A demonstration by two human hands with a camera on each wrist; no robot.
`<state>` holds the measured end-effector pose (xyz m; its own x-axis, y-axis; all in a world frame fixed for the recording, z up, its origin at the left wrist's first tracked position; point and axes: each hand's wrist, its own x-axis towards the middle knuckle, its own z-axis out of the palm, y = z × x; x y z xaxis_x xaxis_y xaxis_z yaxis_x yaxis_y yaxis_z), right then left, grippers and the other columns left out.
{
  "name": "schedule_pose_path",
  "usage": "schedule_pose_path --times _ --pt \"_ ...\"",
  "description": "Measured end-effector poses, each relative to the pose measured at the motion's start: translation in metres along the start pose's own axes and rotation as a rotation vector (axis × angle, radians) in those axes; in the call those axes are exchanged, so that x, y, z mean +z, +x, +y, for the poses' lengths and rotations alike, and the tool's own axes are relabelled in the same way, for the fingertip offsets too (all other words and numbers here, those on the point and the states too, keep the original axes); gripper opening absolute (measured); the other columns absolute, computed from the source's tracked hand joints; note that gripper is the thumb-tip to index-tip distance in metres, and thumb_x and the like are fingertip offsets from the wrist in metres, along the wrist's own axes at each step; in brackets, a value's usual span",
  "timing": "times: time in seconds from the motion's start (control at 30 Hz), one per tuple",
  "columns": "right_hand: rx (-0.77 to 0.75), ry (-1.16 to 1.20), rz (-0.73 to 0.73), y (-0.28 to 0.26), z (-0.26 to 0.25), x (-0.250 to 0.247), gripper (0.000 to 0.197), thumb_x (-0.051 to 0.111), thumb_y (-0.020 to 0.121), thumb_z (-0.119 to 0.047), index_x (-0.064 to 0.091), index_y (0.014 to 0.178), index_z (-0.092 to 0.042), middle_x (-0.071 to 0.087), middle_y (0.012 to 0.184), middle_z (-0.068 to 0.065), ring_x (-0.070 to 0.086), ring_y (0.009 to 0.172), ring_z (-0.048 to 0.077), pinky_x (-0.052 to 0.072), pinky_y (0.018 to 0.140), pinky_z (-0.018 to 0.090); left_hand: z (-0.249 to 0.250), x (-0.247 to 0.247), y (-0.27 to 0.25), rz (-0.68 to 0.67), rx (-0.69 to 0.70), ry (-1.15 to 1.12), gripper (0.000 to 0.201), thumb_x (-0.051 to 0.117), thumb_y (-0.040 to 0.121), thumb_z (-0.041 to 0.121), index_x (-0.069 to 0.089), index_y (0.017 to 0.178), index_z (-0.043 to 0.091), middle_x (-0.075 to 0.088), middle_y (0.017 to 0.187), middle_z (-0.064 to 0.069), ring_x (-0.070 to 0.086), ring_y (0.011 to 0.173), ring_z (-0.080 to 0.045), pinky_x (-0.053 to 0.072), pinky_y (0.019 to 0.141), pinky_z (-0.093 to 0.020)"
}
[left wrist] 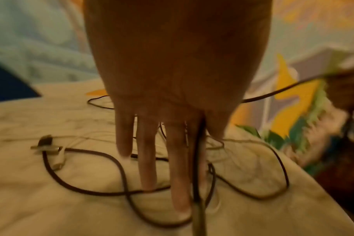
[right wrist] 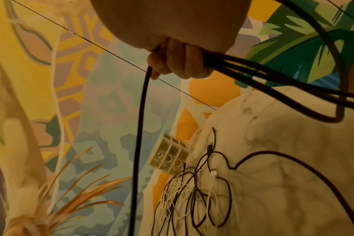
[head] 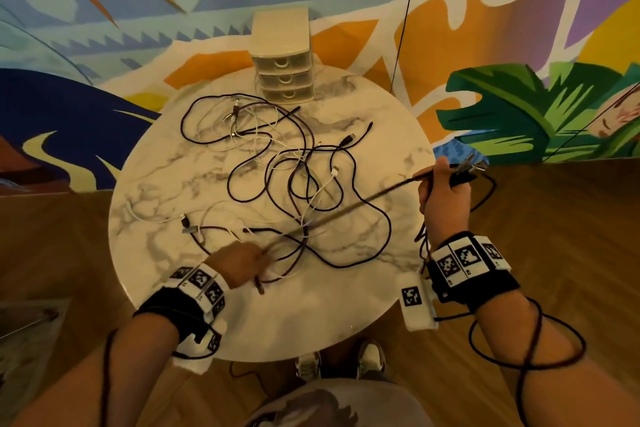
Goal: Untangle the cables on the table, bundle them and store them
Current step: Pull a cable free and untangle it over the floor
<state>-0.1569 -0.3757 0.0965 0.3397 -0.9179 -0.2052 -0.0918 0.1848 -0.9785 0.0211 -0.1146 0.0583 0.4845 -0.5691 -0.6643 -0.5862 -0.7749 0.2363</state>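
Observation:
A tangle of black and white cables [head: 298,177] lies spread over the round marble table [head: 311,315]. My right hand [head: 440,184] hovers past the table's right edge and grips several coiled loops of black cable [right wrist: 273,76]. From that fist one black cable [head: 346,210] runs taut across to my left hand [head: 256,258] above the front of the table. There the cable [left wrist: 197,159] passes between thumb and forefinger, the other fingers [left wrist: 148,159] straight and pointing down. Its loose end [head: 259,286] hangs below the left hand.
A small three-drawer unit [head: 282,59] stands at the table's far edge, drawers closed. USB plugs [left wrist: 48,148] lie at the front left. A thin dark cord [head: 405,17] hangs behind the table. Painted wall behind, wood floor around, my shoes [head: 370,357] under the near rim.

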Motion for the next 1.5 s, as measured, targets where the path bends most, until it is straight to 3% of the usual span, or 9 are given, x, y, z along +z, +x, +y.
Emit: schedule_pose_path --times 0.2,0.43,0.57,0.77,0.9,1.07,1.17,1.37,1.5 --pt "-0.033 -0.017 -0.024 -0.008 0.001 -0.011 0.051 0.036 0.101 -0.037 0.058 0.061 -0.013 0.040 0.037 -0.006 0.034 0.036 0.010 0.029 0.043 0.024 0.026 -0.026 -0.022 -0.214 0.087 0.114 0.048 0.052 0.085 0.059 0.069 0.069 0.017 0.064 0.070 0.002 0.058 0.069 -0.014 0.044 0.067 -0.028" --pt "-0.073 -0.041 -0.106 -0.030 -0.009 -0.025 0.049 0.036 0.102 -0.030 0.053 0.062 -0.008 0.038 0.034 -0.007 0.033 0.033 0.008 0.027 0.039 0.019 0.155 -0.033 -0.021 0.095 0.550 -0.193 0.051 0.058 0.086 0.050 0.045 0.130 0.028 0.054 0.116 0.008 0.052 0.075 0.003 0.041 0.074 -0.024" --pt "-0.114 -0.056 -0.088 -0.036 -0.016 -0.054 0.051 0.036 0.102 -0.032 0.052 0.064 -0.003 0.040 0.035 -0.006 0.035 0.034 0.009 0.029 0.041 0.020 0.229 -0.028 -0.023 -0.038 0.664 -0.250 0.024 0.046 0.097 0.024 0.061 0.096 0.005 0.064 0.077 -0.005 0.061 0.062 -0.022 0.053 0.062 -0.037" --pt "-0.152 -0.128 0.044 -0.034 -0.021 -0.114 0.058 0.034 0.101 -0.037 0.051 0.053 -0.009 0.039 0.035 -0.006 0.035 0.034 0.007 0.029 0.040 0.017 0.259 -0.010 -0.013 -0.007 0.723 -0.611 0.036 0.041 0.099 0.029 0.062 0.081 0.006 0.061 0.062 -0.009 0.054 0.045 -0.019 0.047 0.050 -0.030" --pt "-0.145 -0.107 0.167 -0.031 -0.022 -0.158 0.058 0.034 0.102 -0.037 0.051 0.054 -0.010 0.039 0.036 -0.004 0.035 0.035 0.011 0.029 0.040 0.020 0.261 0.067 0.005 -0.331 0.570 -0.430 0.028 0.044 0.099 0.023 0.056 0.074 0.015 0.056 0.068 -0.003 0.055 0.058 -0.012 0.043 0.055 -0.024" --pt "-0.149 -0.037 0.168 -0.030 -0.029 -0.180 0.054 0.034 0.102 -0.034 0.052 0.055 -0.012 0.040 0.040 -0.003 0.035 0.037 0.012 0.030 0.043 0.023 0.251 0.115 0.027 -0.340 0.377 0.050 0.049 0.045 0.096 0.033 0.036 0.140 0.013 0.047 0.137 -0.010 0.052 0.119 -0.026 0.047 0.095 -0.035" --pt "-0.134 -0.010 0.142 -0.027 -0.029 -0.192 0.052 0.034 0.102 -0.033 0.054 0.058 -0.012 0.047 0.045 -0.003 0.042 0.042 0.011 0.035 0.047 0.021 0.278 0.107 0.019 -0.200 0.517 0.024 0.060 0.050 0.093 0.037 0.025 0.146 0.023 0.032 0.149 -0.004 0.042 0.129 -0.021 0.039 0.105 -0.041" --pt "-0.169 -0.093 -0.035 -0.024 -0.033 -0.184 0.053 0.033 0.102 -0.031 0.061 0.065 -0.007 0.068 0.083 0.013 0.061 0.069 0.014 0.048 0.060 0.019 0.362 0.059 -0.022 -0.070 0.877 -0.460 0.036 0.056 0.092 0.019 0.053 0.124 0.004 0.060 0.098 0.003 0.058 0.107 -0.026 0.048 0.091 -0.032" --pt "-0.065 -0.082 -0.095 -0.028 -0.046 -0.194 0.047 0.039 0.098 -0.043 0.063 0.074 -0.011 0.058 0.051 -0.004 0.053 0.045 0.011 0.040 0.040 0.019 0.389 0.039 -0.030 -0.280 0.855 -0.893 0.025 0.038 0.093 -0.004 0.049 0.115 0.003 0.057 0.077 -0.007 0.058 0.064 -0.013 0.051 0.058 -0.025"
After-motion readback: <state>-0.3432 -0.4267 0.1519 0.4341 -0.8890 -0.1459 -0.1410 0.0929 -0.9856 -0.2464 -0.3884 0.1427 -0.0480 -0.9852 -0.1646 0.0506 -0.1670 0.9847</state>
